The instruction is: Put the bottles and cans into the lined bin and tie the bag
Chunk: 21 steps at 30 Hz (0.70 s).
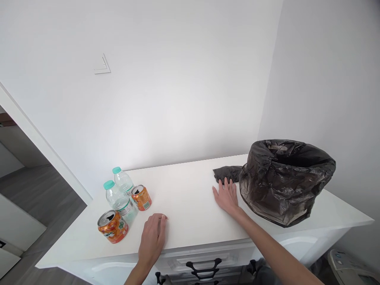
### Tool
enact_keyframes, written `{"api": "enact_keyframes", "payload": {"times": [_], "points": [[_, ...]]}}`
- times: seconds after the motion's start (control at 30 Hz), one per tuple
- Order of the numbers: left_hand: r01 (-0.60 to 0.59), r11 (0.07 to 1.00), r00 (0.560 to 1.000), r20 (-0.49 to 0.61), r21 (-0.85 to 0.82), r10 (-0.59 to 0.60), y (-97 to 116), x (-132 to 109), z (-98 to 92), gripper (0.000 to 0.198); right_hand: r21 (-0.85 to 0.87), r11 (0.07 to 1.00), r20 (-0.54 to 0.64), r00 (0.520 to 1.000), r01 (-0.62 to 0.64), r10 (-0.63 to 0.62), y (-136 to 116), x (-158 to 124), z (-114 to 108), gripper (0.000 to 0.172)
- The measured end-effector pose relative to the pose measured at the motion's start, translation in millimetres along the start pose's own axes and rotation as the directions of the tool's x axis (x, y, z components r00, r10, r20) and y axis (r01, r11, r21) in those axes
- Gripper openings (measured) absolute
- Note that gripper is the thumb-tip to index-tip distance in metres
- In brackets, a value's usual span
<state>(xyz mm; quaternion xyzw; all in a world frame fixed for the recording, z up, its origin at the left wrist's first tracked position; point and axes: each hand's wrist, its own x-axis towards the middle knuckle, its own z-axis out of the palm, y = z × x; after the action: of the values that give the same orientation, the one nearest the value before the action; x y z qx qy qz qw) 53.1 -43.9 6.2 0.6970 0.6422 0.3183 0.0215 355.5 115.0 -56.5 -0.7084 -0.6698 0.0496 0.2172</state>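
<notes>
My right hand [227, 197] lies flat on the white tabletop with its fingers spread, fingertips at the near edge of a folded or rolled black plastic bag [228, 173]. Just right of it stands a bin lined with a black bag [285, 186], the bag's edge turned over the rim. My left hand [152, 237] rests near the front edge, its fingers loosely curled together, with nothing visible in them. To its left are an opened orange can [114, 227], a second orange can [141, 198], and two clear bottles with teal caps, one nearer [117, 198] and one behind [123, 180].
The white cabinet top [187, 206] meets a white wall at the back and another at the right. Below the front edge are drawers with black handles [204, 267]. A grey-white appliance [350, 267] stands low at the right. A doorway opens at the left.
</notes>
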Motion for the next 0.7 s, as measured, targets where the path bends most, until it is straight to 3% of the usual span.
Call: {"api": "enact_keyframes", "payload": {"times": [0.13,0.23,0.37,0.5,0.7], "points": [[-0.008,1.0,1.0,0.009,0.01,0.008,0,0,-0.2,0.034,0.061,0.994,-0.017,0.996,-0.088,0.089,18,24,3,0.071],[-0.016,1.0,1.0,0.006,0.024,0.016,2,1,-1.5,0.035,0.076,0.992,-0.04,0.994,-0.1,0.103,25,22,1,0.074],[-0.023,0.999,1.0,0.009,0.045,0.023,3,2,-3.1,0.037,0.057,0.998,-0.024,1.0,-0.016,0.018,24,-9,-5,0.073],[-0.067,0.995,0.998,0.007,0.078,0.066,-6,4,1.3,0.035,0.011,0.998,0.073,0.995,0.065,-0.066,21,-45,-15,0.073],[-0.159,0.947,0.982,0.14,0.278,0.123,-31,5,19.3,0.059,0.028,0.986,0.179,0.97,0.165,-0.167,21,-71,-31,0.075]]}}
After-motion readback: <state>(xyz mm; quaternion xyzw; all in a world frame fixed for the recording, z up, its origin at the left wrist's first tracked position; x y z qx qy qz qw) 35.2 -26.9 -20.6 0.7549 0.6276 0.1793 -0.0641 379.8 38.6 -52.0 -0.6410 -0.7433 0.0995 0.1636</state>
